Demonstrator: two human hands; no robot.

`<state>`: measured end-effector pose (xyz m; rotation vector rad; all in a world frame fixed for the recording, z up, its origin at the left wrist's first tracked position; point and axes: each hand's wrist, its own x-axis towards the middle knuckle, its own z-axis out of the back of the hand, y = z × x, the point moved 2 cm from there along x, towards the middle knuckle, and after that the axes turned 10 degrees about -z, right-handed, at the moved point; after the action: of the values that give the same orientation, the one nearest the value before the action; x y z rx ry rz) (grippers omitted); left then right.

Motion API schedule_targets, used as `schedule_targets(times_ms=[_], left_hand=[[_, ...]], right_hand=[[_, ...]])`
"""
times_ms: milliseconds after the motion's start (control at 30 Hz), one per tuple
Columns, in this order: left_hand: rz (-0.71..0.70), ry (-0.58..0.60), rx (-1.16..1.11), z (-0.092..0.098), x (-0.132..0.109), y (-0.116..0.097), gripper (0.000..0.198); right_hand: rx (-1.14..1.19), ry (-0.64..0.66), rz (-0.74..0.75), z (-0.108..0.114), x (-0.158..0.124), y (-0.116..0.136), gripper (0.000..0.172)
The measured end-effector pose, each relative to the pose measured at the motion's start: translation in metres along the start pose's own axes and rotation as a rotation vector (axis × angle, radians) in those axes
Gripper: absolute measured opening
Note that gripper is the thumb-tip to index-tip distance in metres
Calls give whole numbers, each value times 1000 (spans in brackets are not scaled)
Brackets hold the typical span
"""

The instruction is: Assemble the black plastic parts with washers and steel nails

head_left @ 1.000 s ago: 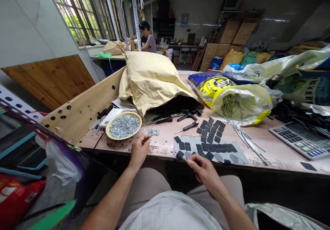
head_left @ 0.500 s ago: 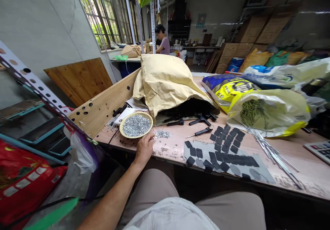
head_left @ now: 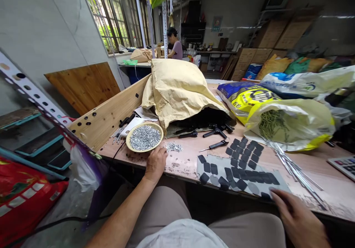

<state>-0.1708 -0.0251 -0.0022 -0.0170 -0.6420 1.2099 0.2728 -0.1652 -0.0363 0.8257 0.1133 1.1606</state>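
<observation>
My left hand rests at the table's front edge, its fingers curled together beside the yellow bowl of small silvery pieces; anything inside its fingers is hidden. A small pile of the same pieces lies just right of its fingertips. At the lower right, my right hand is slightly blurred, fingertips at the corner of a grey sheet. Black square pads and a few grey discs lie on and above that sheet. A black-handled tool with a thin shaft lies behind it.
A large tan sack with black parts at its mouth stands behind the bowl. Thin metal rods lie at the right, below an open yellow bag. A wooden board edges the left side. A person sits far back.
My right hand has come into view at the lower right, reaching the sheet's corner. My left hand stays near the bowl, with its fingers slightly shifted. The view has moved slightly.
</observation>
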Motion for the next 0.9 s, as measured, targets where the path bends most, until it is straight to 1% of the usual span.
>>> schedule_targets(times_ms=[33, 100, 167, 233, 267, 333, 400, 467, 567, 667, 767, 833, 900], left_hand=[[-17, 12, 45, -1, 1, -1, 14], [-45, 21, 111, -2, 2, -2, 15], [-57, 12, 120, -3, 4, -1, 16], [-58, 1, 105, -3, 5, 0, 16], [-59, -3, 90, -3, 6, 1, 16], [-62, -8, 45, -4, 7, 4, 16], [-59, -22, -1, -4, 5, 6, 16], [-54, -54, -34, -4, 3, 9, 17], [-48, -89, -42, -4, -1, 9, 17], [-52, -74, -28, -4, -1, 6, 15], [-47, -54, -15, -2, 2, 4, 18], [-17, -49, -21, -1, 4, 2, 18], [29, -55, -91, 1, 6, -3, 18]], right_hand=[[29, 50, 81, -13, 13, 23, 30], [39, 121, 211, -41, 38, 71, 30], [-32, 219, 342, -67, 60, 113, 27], [-140, 283, 448, -90, 77, 145, 23], [-186, 299, 491, -100, 84, 156, 22], [-236, 319, 559, -117, 97, 169, 20], [-232, 341, 602, -130, 108, 172, 15], [-202, 368, 634, -140, 117, 169, 15], [-142, 373, 659, -144, 127, 162, 18], [-83, 324, 643, -133, 127, 160, 18], [19, 285, 620, -113, 113, 166, 17], [97, 295, 597, -101, 96, 173, 16], [157, 311, 567, -92, 77, 180, 15]])
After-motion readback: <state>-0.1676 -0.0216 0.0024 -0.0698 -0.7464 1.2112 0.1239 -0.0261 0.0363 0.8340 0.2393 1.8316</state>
